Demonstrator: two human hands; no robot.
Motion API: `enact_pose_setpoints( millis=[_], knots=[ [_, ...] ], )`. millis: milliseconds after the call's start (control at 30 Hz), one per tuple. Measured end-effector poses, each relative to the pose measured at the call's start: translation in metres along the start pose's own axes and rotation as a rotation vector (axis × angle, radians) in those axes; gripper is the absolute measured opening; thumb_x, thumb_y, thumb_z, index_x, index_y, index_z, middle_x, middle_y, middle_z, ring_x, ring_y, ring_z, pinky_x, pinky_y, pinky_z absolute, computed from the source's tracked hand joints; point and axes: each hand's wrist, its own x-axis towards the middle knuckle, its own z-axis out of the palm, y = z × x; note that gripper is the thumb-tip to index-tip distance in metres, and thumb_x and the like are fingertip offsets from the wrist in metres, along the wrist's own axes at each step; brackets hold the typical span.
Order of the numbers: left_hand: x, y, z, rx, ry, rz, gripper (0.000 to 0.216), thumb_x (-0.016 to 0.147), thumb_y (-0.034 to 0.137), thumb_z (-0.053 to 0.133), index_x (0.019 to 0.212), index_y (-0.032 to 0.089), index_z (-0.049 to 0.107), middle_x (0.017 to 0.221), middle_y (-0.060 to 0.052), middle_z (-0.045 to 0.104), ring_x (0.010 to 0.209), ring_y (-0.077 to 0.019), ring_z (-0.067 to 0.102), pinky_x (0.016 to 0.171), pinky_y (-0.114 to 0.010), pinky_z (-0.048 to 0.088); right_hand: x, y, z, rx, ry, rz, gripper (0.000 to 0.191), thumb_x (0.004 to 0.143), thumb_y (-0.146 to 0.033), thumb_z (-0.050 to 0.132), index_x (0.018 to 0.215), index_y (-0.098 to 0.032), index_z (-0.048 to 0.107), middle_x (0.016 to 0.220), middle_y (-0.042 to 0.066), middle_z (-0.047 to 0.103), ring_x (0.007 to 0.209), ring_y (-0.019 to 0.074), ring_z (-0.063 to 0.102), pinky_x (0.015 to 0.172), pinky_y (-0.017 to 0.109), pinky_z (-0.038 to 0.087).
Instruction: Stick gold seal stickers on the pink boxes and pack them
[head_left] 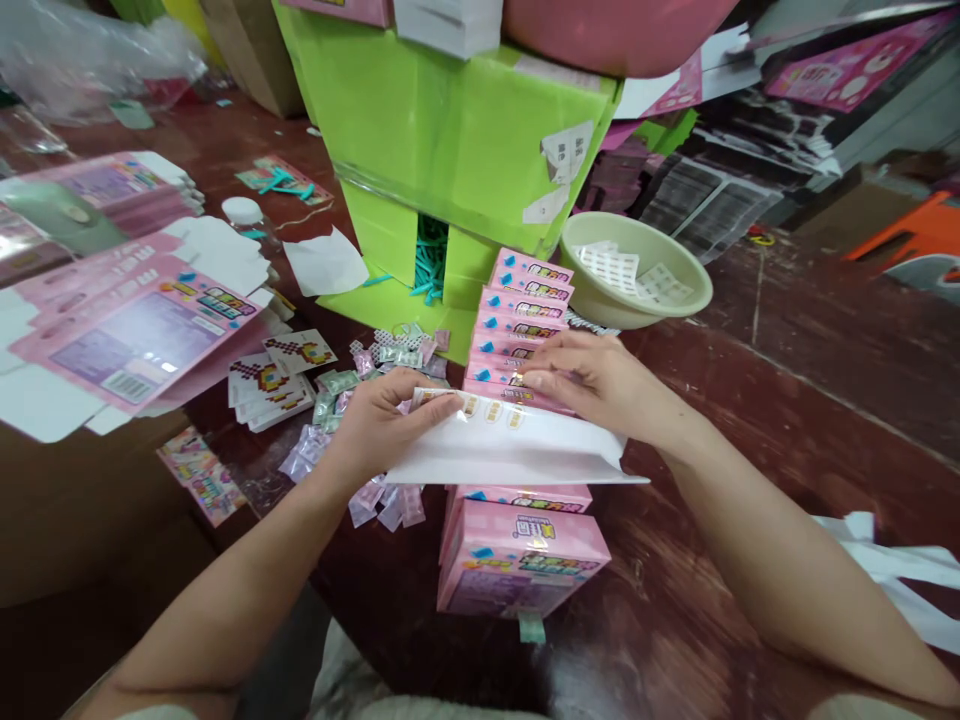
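Observation:
My left hand (pixel 379 420) is closed on the left end of a white sticker sheet (pixel 510 450) that carries a row of small round stickers along its top edge. My right hand (pixel 592 382) pinches at that top edge, fingertips over a sticker near the closest pink box. A row of closed pink boxes (pixel 521 325) stands behind the sheet. Two more pink boxes (pixel 521 555) are stacked below it, nearer to me.
A green cardboard carton (pixel 450 130) with teal pieces in its opening stands behind the row. A pale green bowl (pixel 675 265) holds small sheets. Flat pink box blanks (pixel 135 330), printed cards (pixel 274 380) and small clear packets (pixel 337 385) lie at left on the dark red table (pixel 787 380).

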Motion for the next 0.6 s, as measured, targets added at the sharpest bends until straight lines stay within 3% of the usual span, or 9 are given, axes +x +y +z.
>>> enact_pose_setpoints(
  millis=[100, 200, 300, 367, 467, 600],
  knots=[
    [0.0, 0.001, 0.003, -0.005, 0.012, 0.048, 0.017, 0.081, 0.04, 0.081, 0.076, 0.024, 0.081, 0.081, -0.003, 0.075, 0.075, -0.0157, 0.065, 0.07, -0.028, 0.048, -0.006, -0.013, -0.002, 0.25, -0.095, 0.036, 0.025, 0.097, -0.049, 0.07, 0.096, -0.025, 0.078, 0.092, 0.0, 0.076, 0.083, 0.0168, 0.067, 0.078, 0.031, 0.043],
    [0.0, -0.001, 0.005, -0.038, -0.011, 0.054, 0.015, 0.08, 0.038, 0.084, 0.089, 0.026, 0.084, 0.09, -0.002, 0.078, 0.083, -0.0159, 0.068, 0.077, -0.028, 0.049, -0.01, -0.016, 0.005, 0.323, -0.035, 0.095, 0.025, 0.094, -0.041, 0.074, 0.08, -0.02, 0.07, 0.077, -0.003, 0.07, 0.068, 0.011, 0.06, 0.07, 0.027, 0.042],
    [0.0, -0.002, 0.006, -0.102, -0.04, 0.027, 0.023, 0.081, 0.037, 0.085, 0.102, 0.028, 0.083, 0.096, -0.001, 0.078, 0.086, -0.0149, 0.068, 0.079, -0.027, 0.049, -0.011, -0.013, 0.011, 0.348, 0.013, 0.086, 0.028, 0.095, -0.038, 0.072, 0.077, -0.019, 0.064, 0.073, -0.004, 0.065, 0.064, 0.0092, 0.053, 0.065, 0.026, 0.04],
    [0.001, -0.001, 0.007, -0.137, -0.031, 0.004, 0.016, 0.083, 0.038, 0.083, 0.09, 0.024, 0.081, 0.087, -0.001, 0.074, 0.079, -0.0133, 0.064, 0.072, -0.025, 0.047, -0.011, -0.011, 0.012, 0.337, 0.011, 0.068, 0.031, 0.098, -0.039, 0.068, 0.075, -0.018, 0.065, 0.068, -0.004, 0.063, 0.061, 0.0086, 0.05, 0.063, 0.026, 0.038],
    [0.002, 0.0, 0.008, -0.197, -0.014, -0.105, 0.035, 0.083, 0.047, 0.081, 0.068, 0.018, 0.071, 0.069, 0.0, 0.063, 0.062, -0.0098, 0.052, 0.056, -0.022, 0.038, -0.013, -0.012, 0.012, 0.336, 0.063, 0.029, 0.025, 0.101, -0.037, 0.064, 0.086, -0.019, 0.073, 0.078, -0.001, 0.071, 0.067, 0.0105, 0.06, 0.066, 0.026, 0.043],
    [0.006, 0.0, 0.011, -0.284, -0.039, -0.287, 0.046, 0.076, 0.056, 0.084, 0.064, 0.016, 0.065, 0.058, 0.002, 0.056, 0.05, -0.0072, 0.041, 0.046, -0.02, 0.029, -0.016, -0.015, 0.01, 0.416, 0.174, -0.047, 0.01, 0.097, -0.031, 0.071, 0.098, -0.022, 0.078, 0.095, 0.002, 0.077, 0.085, 0.015, 0.071, 0.077, 0.028, 0.052]
  ],
)
